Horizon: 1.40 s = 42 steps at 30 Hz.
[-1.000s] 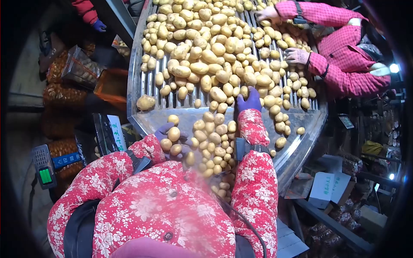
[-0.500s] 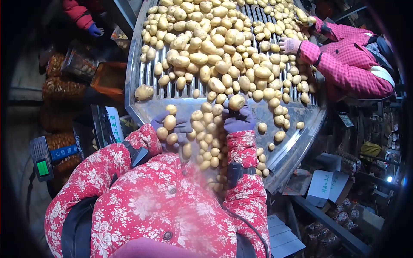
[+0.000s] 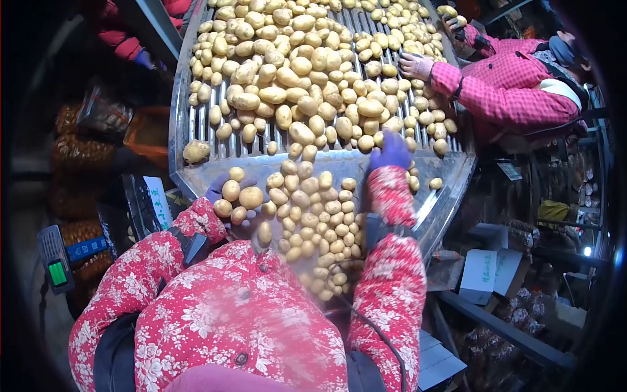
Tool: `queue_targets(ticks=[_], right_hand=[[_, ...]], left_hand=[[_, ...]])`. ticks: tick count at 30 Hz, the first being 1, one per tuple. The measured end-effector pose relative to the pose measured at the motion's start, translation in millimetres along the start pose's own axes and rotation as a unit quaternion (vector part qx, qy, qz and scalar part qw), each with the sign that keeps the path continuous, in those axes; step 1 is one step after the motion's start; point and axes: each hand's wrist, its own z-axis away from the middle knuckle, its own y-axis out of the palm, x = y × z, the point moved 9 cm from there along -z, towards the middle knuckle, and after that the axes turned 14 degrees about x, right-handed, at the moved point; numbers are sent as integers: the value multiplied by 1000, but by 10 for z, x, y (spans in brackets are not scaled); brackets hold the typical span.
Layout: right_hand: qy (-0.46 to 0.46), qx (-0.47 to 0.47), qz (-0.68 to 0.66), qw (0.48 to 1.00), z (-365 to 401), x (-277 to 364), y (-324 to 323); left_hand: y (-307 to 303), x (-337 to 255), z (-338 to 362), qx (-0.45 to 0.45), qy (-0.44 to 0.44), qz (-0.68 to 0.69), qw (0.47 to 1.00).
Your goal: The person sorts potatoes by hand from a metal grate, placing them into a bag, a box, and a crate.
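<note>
My left hand, in a purple glove, is cupped at the left of the metal sheet. Several potatoes rest in it, and they hide most of the palm and fingers. My right hand, gloved the same way, is over the right part of the sheet by the lower edge of the slatted rack. Its fingers are smeared by motion, close to potatoes on the rack. Between my hands a cluster of small potatoes spreads down toward my jacket.
A large potato heap covers the rack. At the right, a co-worker in a pink checked jacket has a gloved hand on the potatoes. Another person's sleeve shows at upper left. A scale display stands at left.
My right hand has let go of the potato it held and moved right. A larger potato now sits in my left hand. The small-potato cluster between my hands looks wider.
</note>
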Motion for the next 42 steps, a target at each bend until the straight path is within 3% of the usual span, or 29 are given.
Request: queue_targets(ticks=[1, 2, 3, 4, 5, 7, 8, 10, 11, 12, 13, 16, 18, 20, 22, 23, 25, 26, 27, 29, 31, 32, 33, 35, 38, 39, 40, 41, 42], right_hand=[[34, 103, 127, 986, -143, -143, 138], [7, 121, 121, 985, -139, -164, 140], [82, 184, 105, 974, -330, -451, 473], [45, 175, 177, 967, -386, -395, 530], [27, 188, 125, 974, -361, -290, 468], [-37, 67, -13, 997, -154, -37, 140], [22, 51, -93, 994, -14, -22, 151], [137, 66, -442, 884, 406, 67, 550], [170, 147, -520, 825, 609, 326, 625], [49, 107, -513, 850, 727, 672, 596], [20, 123, -591, 797, 822, 1187, 346], [69, 257, -629, 731, 1119, 2080, 372], [20, 274, -576, 770, 1242, 2337, 516], [36, 241, -634, 734, 1235, 2450, 521], [53, 285, -637, 714, 1166, 2498, 565], [-29, 208, -584, 784, 1043, 2565, 365], [-139, 300, -453, 828, 865, 2819, 275], [-193, 340, -380, 838, 845, 2938, 275], [-175, 325, -395, 842, 825, 2946, 311], [-249, 315, -374, 836, 851, 3071, 229], [1, 419, -532, 736, 819, 2939, 573], [45, 447, -557, 698, 829, 2832, 762], [101, 455, -737, 490, 898, 2995, 692], [240, 329, -867, 288, 1030, 2713, 1302], [244, 242, -861, 374, 914, 2707, 1055], [271, 234, -888, 289, 935, 2890, 827], [241, 228, -894, 302, 894, 2884, 832], [213, 222, -898, 314, 863, 2843, 878], [185, 215, -902, 326, 844, 2799, 897]], left_hand=[[-56, 29, -17, -9, -10, -17, 1000], [-58, 26, -4, -10, -9, -20, 1000], [-34, 11, -8, -14, -4, -19, 1000], [-2, -27, 7, -22, 4, -11, 1000], [35, -52, 24, -29, 9, 0, 1000], [96, -127, 37, -45, 29, 23, 998], [105, -164, 67, -52, 39, 28, 998], [94, -227, 63, -54, 53, 30, 997], [73, -241, 73, -58, 57, 31, 996], [77, -251, 59, -58, 58, 35, 996], [77, -253, 57, -60, 60, 36, 996], [100, -286, 38, -62, 61, 43, 995], [113, -315, 28, -63, 66, 45, 995], [126, -350, 30, -62, 76, 47, 994], [129, -397, 57, -63, 86, 43, 993], [127, -419, 67, -64, 93, 41, 993], [144, -465, 107, -64, 112, 38, 991], [137, -473, 157, -66, 120, 42, 990], [129, -455, 188, -71, 124, 48, 989], [38, -347, 328, -87, 107, 117, 984], [-2, -407, 443, -110, 74, 99, 986], [8, -490, 489, -124, 51, 71, 988], [14, -536, 488, -125, 28, 58, 990], [29, -596, 435, -115, -17, 48, 992], [564, -859, 219, -119, 7, 78, 990], [285, -672, 295, -141, -12, 149, 979], [51, -479, 390, -163, -31, 218, 962], [156, -623, 379, -230, -29, 60, 971], [231, -624, 375, -231, -20, 61, 971]])
